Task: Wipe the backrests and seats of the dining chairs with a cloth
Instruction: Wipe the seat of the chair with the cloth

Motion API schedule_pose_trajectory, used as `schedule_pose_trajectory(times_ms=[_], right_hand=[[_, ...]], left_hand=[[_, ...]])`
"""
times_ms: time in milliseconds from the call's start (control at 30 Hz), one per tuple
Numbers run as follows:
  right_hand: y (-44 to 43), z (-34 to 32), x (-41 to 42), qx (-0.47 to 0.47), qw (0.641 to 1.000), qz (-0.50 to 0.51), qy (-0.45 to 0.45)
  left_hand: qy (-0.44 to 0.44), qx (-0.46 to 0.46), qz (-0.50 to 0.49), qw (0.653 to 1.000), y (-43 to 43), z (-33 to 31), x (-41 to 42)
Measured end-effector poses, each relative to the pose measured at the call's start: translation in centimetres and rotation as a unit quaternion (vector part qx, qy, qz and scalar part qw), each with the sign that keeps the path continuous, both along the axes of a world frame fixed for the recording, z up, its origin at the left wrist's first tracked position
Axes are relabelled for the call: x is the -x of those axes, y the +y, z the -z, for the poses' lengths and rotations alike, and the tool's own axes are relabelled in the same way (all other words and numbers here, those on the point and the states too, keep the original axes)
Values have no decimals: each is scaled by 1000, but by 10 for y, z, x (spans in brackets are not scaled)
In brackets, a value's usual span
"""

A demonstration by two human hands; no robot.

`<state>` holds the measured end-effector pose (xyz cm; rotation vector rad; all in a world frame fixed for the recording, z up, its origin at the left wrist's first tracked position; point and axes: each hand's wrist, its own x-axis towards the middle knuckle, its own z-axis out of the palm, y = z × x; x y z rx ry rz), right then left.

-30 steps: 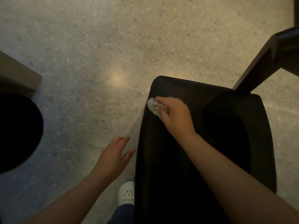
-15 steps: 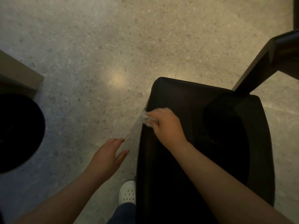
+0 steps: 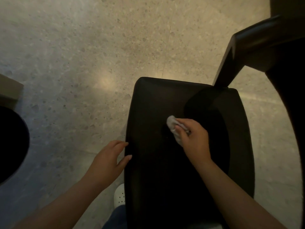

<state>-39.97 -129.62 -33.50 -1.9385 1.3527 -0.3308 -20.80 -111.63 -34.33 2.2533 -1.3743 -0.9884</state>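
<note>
Two hands are at work on one dark chair, seen from above. My right hand is bunched on a small pale cloth, fingers clenched around it and pressing it onto the dark padded surface, about midway between that surface's left and right edges and nearer its far edge. My left hand sits released at the left edge, fingertips touching or just beside the rim; I cannot tell which. I cannot tell for sure whether this surface is seat or backrest.

I judge the wiping is mid-way. To do it well I would flatten the cloth so more of it bears on the padding, run overlapping strokes from edge to edge, and reach the far corners. I would steady the chair with my left hand so it does not slide on the speckled floor.
</note>
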Motion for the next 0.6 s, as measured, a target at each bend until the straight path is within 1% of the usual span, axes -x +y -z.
schedule_pose_trajectory(times_ms=[67,133,200,333,467,600], right_hand=[[-12,0,34,-18,996,83,3],[-23,-2,65,-16,986,164,7],[-32,-4,92,-8,975,219,16],[-43,-2,132,5,963,265,40],[-51,5,152,20,947,317,41],[-59,13,163,42,947,313,54]], left_hand=[[-2,7,31,1000,-14,-6,13],[-10,16,64,998,-28,-10,28],[-21,22,98,995,-44,-12,42],[-30,15,173,984,-74,-10,69],[-28,-23,236,971,-93,-3,87],[-109,-59,260,958,-97,7,99]])
